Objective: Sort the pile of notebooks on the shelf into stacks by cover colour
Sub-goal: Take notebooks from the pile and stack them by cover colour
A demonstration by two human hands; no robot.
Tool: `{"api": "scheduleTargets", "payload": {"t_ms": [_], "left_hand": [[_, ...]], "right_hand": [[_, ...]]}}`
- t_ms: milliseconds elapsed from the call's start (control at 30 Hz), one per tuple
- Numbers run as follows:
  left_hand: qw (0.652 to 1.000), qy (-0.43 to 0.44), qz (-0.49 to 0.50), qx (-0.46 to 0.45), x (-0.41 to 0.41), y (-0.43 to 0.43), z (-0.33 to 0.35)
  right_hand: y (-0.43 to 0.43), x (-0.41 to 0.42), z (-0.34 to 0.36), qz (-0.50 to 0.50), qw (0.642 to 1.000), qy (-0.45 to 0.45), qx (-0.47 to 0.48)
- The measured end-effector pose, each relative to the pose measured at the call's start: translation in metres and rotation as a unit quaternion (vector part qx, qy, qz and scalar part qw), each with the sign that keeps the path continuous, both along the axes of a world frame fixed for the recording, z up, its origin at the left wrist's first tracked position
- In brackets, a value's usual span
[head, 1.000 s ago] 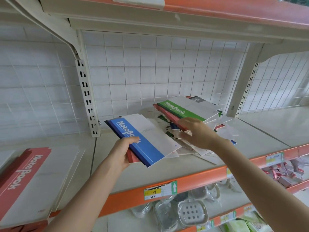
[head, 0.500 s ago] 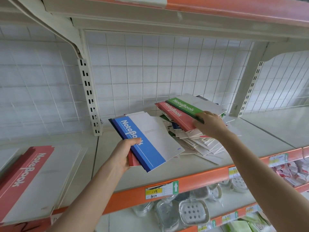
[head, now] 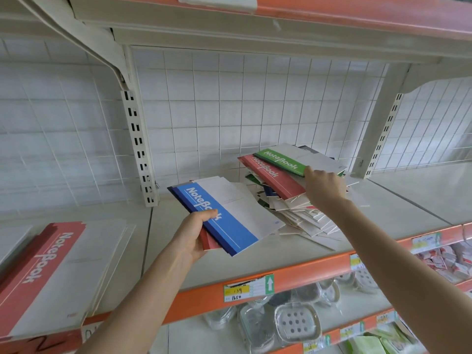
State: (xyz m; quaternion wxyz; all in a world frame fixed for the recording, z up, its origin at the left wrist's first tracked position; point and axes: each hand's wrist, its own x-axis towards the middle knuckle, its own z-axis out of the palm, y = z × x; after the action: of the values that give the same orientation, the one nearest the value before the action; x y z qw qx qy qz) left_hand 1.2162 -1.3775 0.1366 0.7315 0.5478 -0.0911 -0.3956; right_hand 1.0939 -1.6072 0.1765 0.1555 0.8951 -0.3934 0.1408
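Right hand (head: 325,190) rose, pinching one green notebook (head: 281,161); left hand (head: 190,236), one blue notebook (head: 232,231).

Wrapped soap dishes (head: 296,321) below price tag (head: 249,288)

Two bare hands and two bare forearms are all of the person that shows. The left hand (head: 190,235) is seen from its thumb side, the thumb (head: 207,215) broad and rounded at the tip (its nail is too blurred to make out). Behind that hand the left forearm (head: 143,297) is uncovered from the wrist to the picture's lower edge, slim near the wrist and thicker farther back. The right hand (head: 325,188) shows its back, the knuckles a smooth ridge and the fingers mostly hidden. Behind its wrist the right forearm (head: 398,267) is likewise uncovered, broadening toward the picture's lower right corner.
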Motion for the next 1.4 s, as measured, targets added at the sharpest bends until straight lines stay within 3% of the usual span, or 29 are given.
{"api": "scheduleTargets", "payload": {"t_ms": [167, 233, 333, 467, 633, 733, 867, 967, 1033, 1300, 1400], "left_hand": [[1.000, 0.025, 0.009, 0.002, 0.001, -0.003, 0.000], [0.999, 0.037, 0.007, -0.001, 0.001, -0.005, 0.001], [0.998, 0.058, 0.013, -0.020, -0.002, -0.010, 0.002], [0.995, 0.071, -0.003, -0.067, -0.003, -0.012, 0.003], [0.999, 0.049, 0.017, 0.007, 0.002, -0.005, -0.007], [0.998, 0.029, 0.036, 0.045, 0.006, 0.002, -0.012], [0.997, 0.009, 0.047, 0.061, 0.010, 0.013, -0.012], [0.997, 0.001, 0.046, 0.067, 0.013, 0.020, -0.011], [0.996, -0.001, 0.048, 0.069, 0.014, 0.024, -0.011], [0.997, -0.004, 0.036, 0.065, 0.011, 0.022, -0.011], [0.997, 0.002, 0.036, 0.062, 0.009, 0.018, -0.011]], "right_hand": [[0.029, 0.001, 0.007, 0.056, 0.998, -0.017, -0.019], [0.046, 0.004, 0.004, 0.136, 0.987, -0.040, -0.078], [0.073, 0.008, -0.008, 0.293, 0.939, -0.096, -0.150], [0.102, 0.015, -0.030, 0.448, 0.883, -0.096, -0.105], [0.108, 0.015, -0.040, 0.522, 0.852, -0.033, 0.022], [0.096, 0.018, -0.037, 0.499, 0.864, -0.045, 0.055], [0.071, 0.023, -0.020, 0.398, 0.903, -0.158, 0.025], [0.048, 0.027, -0.012, 0.193, 0.977, -0.073, 0.055], [0.039, 0.025, -0.014, 0.131, 0.987, -0.013, 0.087], [0.045, 0.021, -0.012, 0.148, 0.989, -0.012, -0.001], [0.077, 0.018, -0.009, 0.198, 0.979, -0.038, 0.016]]}}
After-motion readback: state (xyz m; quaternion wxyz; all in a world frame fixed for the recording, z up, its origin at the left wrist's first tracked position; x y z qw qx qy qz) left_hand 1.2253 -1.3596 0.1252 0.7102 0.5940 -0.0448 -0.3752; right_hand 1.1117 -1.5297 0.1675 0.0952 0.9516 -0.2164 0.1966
